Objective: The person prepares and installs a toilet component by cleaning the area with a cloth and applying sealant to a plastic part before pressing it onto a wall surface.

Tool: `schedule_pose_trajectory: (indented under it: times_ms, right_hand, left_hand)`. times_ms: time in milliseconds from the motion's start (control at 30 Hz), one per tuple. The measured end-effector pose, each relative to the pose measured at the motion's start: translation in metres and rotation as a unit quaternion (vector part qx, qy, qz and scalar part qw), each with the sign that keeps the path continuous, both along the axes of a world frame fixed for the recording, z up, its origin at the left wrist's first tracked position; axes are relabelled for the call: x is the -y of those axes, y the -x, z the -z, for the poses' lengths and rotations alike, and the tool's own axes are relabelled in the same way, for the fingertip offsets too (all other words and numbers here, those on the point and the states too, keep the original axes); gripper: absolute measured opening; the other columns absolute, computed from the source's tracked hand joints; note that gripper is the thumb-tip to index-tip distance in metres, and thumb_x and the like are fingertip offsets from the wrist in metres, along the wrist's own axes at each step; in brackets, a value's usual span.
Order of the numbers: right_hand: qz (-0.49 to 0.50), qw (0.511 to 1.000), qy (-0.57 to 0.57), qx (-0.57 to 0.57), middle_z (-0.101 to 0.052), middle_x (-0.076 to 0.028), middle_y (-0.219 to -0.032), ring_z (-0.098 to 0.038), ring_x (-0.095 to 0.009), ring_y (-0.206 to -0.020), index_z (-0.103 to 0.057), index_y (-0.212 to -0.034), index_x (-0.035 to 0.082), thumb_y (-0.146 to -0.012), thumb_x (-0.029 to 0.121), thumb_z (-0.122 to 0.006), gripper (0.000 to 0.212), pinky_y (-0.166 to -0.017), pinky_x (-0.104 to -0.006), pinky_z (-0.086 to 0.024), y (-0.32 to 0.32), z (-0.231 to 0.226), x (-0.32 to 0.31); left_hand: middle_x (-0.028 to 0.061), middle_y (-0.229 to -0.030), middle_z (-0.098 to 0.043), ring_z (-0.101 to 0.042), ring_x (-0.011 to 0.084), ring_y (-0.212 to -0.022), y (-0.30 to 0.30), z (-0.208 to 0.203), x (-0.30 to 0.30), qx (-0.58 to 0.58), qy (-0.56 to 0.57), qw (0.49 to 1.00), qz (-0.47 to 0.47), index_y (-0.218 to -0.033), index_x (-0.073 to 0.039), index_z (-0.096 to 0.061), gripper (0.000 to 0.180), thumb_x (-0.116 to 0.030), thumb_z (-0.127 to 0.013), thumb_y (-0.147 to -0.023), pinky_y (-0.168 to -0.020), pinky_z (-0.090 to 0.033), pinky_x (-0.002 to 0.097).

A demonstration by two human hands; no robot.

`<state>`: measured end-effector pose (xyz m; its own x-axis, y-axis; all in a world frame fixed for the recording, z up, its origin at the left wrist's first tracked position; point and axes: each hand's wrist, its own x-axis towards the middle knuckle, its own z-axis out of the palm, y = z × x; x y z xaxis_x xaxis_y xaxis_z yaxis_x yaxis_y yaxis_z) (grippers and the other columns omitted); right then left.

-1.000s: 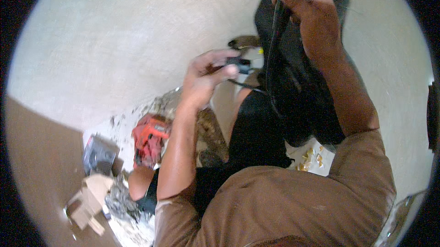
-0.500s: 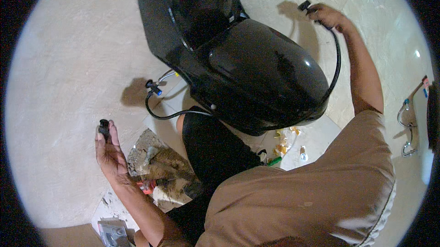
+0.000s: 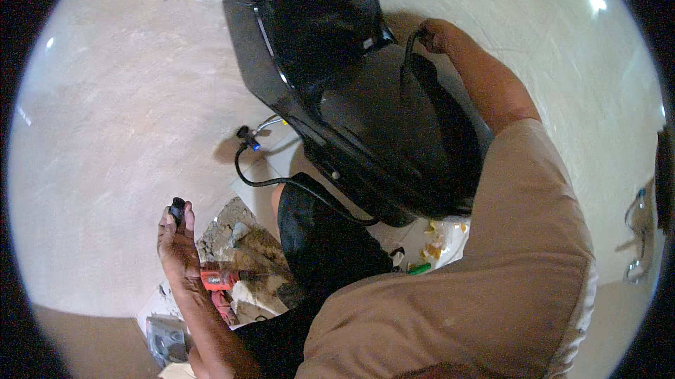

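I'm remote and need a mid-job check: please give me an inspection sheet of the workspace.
Surface: pale floor tiles; grey-brown debris at left.
Job's things: black hose, small black fitting, black toilet.
Clutter: red tool, green item, orange scraps.
Hands: left hand holds the fitting; right hand grips the hose.
Cables: nothing seen; hose also shows at the black valve.
Surroundings: pale wall; metal fixture at right, blurred.

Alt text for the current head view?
A person's left hand holds a small black part while the right hand grips a black hose by a glossy black toilet. A red tool lies at lower left.
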<state>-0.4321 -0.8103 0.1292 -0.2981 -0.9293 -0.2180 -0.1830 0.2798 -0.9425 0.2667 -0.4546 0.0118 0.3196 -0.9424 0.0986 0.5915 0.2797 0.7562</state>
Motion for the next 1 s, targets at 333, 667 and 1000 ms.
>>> schedule_pose_trajectory:
  times_ms: [333,667,1000]
  right_hand:
    - [-0.106,0.921,0.057,-0.37,-0.063,-0.007,-0.071,-0.057,-0.021,-0.06,-0.061,-0.09,0.007,-0.093,0.02,-0.058,0.013,-0.053,-0.0363,-0.043,-0.018,0.04,0.111]
    - [-0.093,0.819,0.07,-0.562,-0.067,-0.011,-0.077,-0.062,-0.022,-0.067,-0.061,-0.103,0.005,-0.092,0.017,-0.058,0.016,-0.06,-0.0375,-0.046,0.012,0.066,0.128]
    - [-0.064,0.72,-0.014,-0.691,-0.071,-0.014,-0.084,-0.066,-0.024,-0.074,-0.062,-0.115,0.002,-0.091,0.014,-0.057,0.027,-0.067,-0.0386,-0.05,0.064,0.068,0.084]
  left_hand:
    - [0.0192,-0.12,-0.065,-0.066,0.0353,-0.114,-0.015,0.008,-0.04,-0.046,-0.077,0.988,-0.129,-0.121,0.004,-0.058,0.029,-0.01,-0.066,-0.097,-0.102,-0.054,0.0438]
    - [0.0194,-0.139,-0.053,-0.058,0.0317,-0.123,-0.02,0.01,-0.019,-0.041,-0.011,0.997,-0.062,-0.146,0.007,-0.041,0.066,-0.021,-0.071,-0.094,-0.115,-0.044,0.038]
    - [0.0273,-0.135,-0.051,-0.058,0.0402,-0.123,-0.013,-0.015,-0.008,-0.154,0.088,0.982,0.063,-0.147,0.004,-0.039,0.06,-0.008,-0.065,-0.095,-0.103,-0.057,0.0439]
